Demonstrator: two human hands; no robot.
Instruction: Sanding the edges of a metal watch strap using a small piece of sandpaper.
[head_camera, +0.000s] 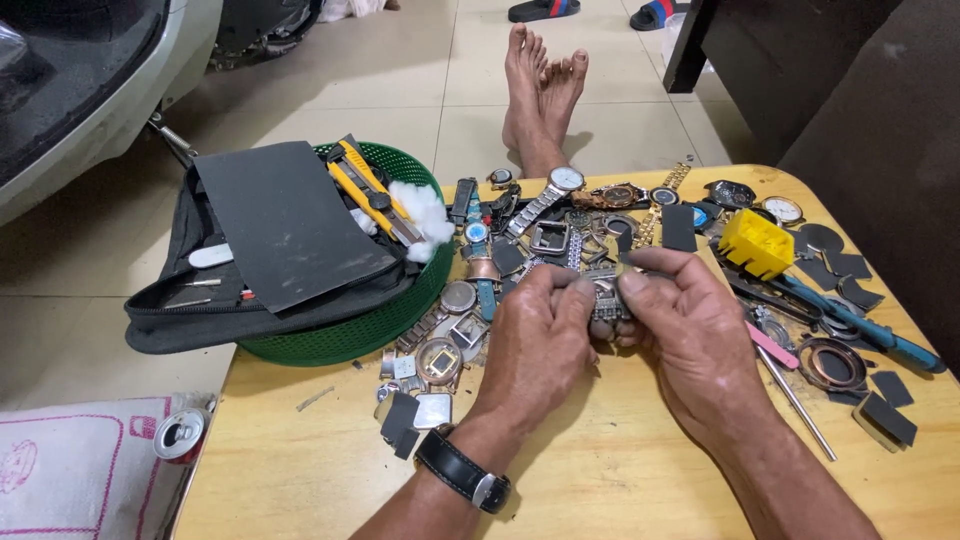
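Strapped round my left wrist, closest to me, is a black watch (463, 473), and from there my left hand (535, 345) runs up to its fingers (570, 292), which are curled and pressed onto the left end of a short piece of metal watch bracelet (607, 301). The fingers (655, 262) of my right hand (690, 335) pinch its other end, thumb below and forefinger bent over the top. So the bracelet lies right between the two sets of fingertips, its long axis running left to right across my view, held just above the tabletop (620, 470) and about equally near to both hands; only its middle links show, the ends are hidden under my fingers. Beyond it sits a heap of watches and loose cases (560, 215). To the right lie a yellow plastic block (757, 243), a blue-handled tool (860, 325) and a thin metal rod (797, 400); to the left, a green basket (400, 315) carries a dark zip pouch (190, 300), a grey abrasive sheet (285, 225) and a yellow utility knife (370, 190). Farther off my bare feet (542, 85) rest on the tiled floor (100, 260).
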